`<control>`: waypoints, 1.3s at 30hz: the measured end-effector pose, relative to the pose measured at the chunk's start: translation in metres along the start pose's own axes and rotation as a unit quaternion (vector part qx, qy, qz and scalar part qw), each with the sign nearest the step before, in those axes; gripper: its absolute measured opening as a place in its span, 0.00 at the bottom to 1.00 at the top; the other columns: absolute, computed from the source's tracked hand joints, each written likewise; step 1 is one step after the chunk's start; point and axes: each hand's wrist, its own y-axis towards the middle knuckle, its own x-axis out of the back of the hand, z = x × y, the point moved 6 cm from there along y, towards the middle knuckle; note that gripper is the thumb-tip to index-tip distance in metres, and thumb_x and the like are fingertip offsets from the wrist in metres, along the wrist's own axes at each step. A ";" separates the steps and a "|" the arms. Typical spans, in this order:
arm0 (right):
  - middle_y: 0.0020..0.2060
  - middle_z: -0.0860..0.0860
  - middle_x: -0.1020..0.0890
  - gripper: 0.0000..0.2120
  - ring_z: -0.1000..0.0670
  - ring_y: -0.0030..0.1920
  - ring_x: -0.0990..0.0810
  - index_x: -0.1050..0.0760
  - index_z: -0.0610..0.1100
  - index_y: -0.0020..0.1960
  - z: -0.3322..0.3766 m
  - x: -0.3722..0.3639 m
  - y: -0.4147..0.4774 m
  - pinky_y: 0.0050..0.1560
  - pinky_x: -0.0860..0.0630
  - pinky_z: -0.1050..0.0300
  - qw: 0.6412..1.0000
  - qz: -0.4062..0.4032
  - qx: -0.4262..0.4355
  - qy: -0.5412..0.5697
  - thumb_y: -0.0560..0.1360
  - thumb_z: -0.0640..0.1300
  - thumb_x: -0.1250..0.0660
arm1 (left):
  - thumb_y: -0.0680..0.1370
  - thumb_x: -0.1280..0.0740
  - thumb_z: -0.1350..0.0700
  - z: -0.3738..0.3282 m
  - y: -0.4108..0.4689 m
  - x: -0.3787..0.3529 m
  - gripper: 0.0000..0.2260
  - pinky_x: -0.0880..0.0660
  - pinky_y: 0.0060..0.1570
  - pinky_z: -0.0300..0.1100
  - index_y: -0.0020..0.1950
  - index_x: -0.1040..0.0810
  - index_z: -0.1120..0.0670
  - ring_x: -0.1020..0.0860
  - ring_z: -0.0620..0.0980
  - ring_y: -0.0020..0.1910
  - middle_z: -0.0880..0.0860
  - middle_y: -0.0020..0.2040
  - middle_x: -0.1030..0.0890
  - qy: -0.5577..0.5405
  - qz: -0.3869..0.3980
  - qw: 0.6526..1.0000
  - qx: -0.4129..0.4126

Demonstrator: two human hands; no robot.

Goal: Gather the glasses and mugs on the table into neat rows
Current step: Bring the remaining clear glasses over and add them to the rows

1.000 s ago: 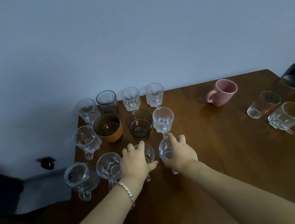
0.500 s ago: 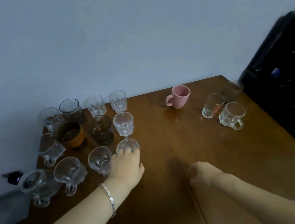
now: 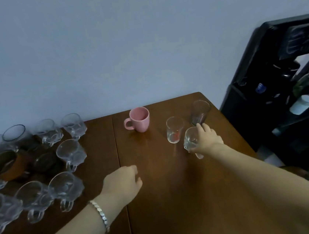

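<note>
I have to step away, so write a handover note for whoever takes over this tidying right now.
Right hand: closed around a clear glass mug near the table's right edge.
Left hand: empty, loosely curled above the table's middle.
Done: most glasses and mugs sit in a grouped block at the left, in rough rows.
Left: bring over the held mug, then the pink mug, the small clear glass and the tall dark glass, which stand apart on the right, and straighten the rows.
</note>
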 end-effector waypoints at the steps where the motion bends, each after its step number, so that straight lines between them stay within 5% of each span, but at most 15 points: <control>1: 0.77 0.47 0.48 0.49 0.42 0.75 0.43 0.55 0.48 0.77 -0.002 -0.004 0.009 0.70 0.37 0.45 1.000 0.017 0.009 0.004 0.68 0.56 0.27 | 0.79 0.41 0.50 -0.008 0.005 0.000 0.14 0.25 0.51 0.42 0.63 0.26 0.51 0.22 0.49 0.54 0.50 0.57 0.21 -0.010 -0.003 1.000 0.008; 6: 0.74 0.45 0.44 0.43 0.39 0.66 0.31 0.53 0.48 0.76 -0.015 -0.027 0.023 0.64 0.27 0.46 0.993 0.019 0.063 0.098 0.72 0.51 0.30 | 0.79 0.40 0.50 -0.040 0.027 -0.004 0.13 0.25 0.49 0.41 0.61 0.25 0.50 0.22 0.48 0.52 0.49 0.56 0.21 -0.037 -0.008 0.998 0.051; 12: 0.66 0.49 0.35 0.45 0.43 0.61 0.25 0.45 0.50 0.73 -0.053 -0.023 0.016 0.58 0.22 0.50 0.985 0.053 0.096 0.132 0.65 0.52 0.23 | 0.78 0.38 0.50 -0.089 0.075 0.005 0.17 0.24 0.54 0.49 0.66 0.29 0.51 0.23 0.52 0.58 0.51 0.60 0.23 -0.026 -0.040 0.998 0.048; 19: 0.64 0.54 0.34 0.44 0.49 0.60 0.25 0.41 0.53 0.71 -0.100 -0.005 0.003 0.55 0.21 0.56 0.982 0.012 0.109 0.155 0.62 0.54 0.22 | 0.73 0.29 0.49 -0.134 0.156 -0.001 0.43 0.30 0.64 0.51 0.77 0.54 0.49 0.36 0.56 0.73 0.52 0.79 0.51 -0.093 -0.046 0.992 0.069; 26: 0.65 0.55 0.33 0.43 0.50 0.60 0.24 0.40 0.53 0.70 -0.116 -0.001 -0.013 0.55 0.21 0.57 0.984 0.014 0.106 0.144 0.62 0.54 0.22 | 0.69 0.27 0.48 -0.123 0.162 -0.006 0.33 0.25 0.55 0.51 0.71 0.36 0.52 0.26 0.56 0.62 0.53 0.66 0.30 -0.074 -0.096 0.988 0.100; 33: 0.65 0.56 0.33 0.43 0.52 0.59 0.24 0.40 0.54 0.70 -0.089 -0.005 -0.059 0.51 0.21 0.61 0.984 0.008 0.113 0.138 0.62 0.55 0.22 | 0.65 0.23 0.49 -0.092 0.078 -0.020 0.30 0.23 0.54 0.48 0.61 0.32 0.51 0.23 0.51 0.55 0.49 0.59 0.27 -0.180 -0.050 0.980 0.070; 39: 0.63 0.59 0.32 0.43 0.54 0.58 0.24 0.39 0.56 0.69 -0.014 -0.014 -0.124 0.54 0.22 0.61 0.974 0.032 0.164 0.150 0.60 0.54 0.21 | 0.66 0.23 0.50 -0.017 -0.037 -0.031 0.25 0.31 0.48 0.33 0.56 0.33 0.46 0.25 0.43 0.57 0.44 0.56 0.25 -0.267 -0.036 0.961 0.063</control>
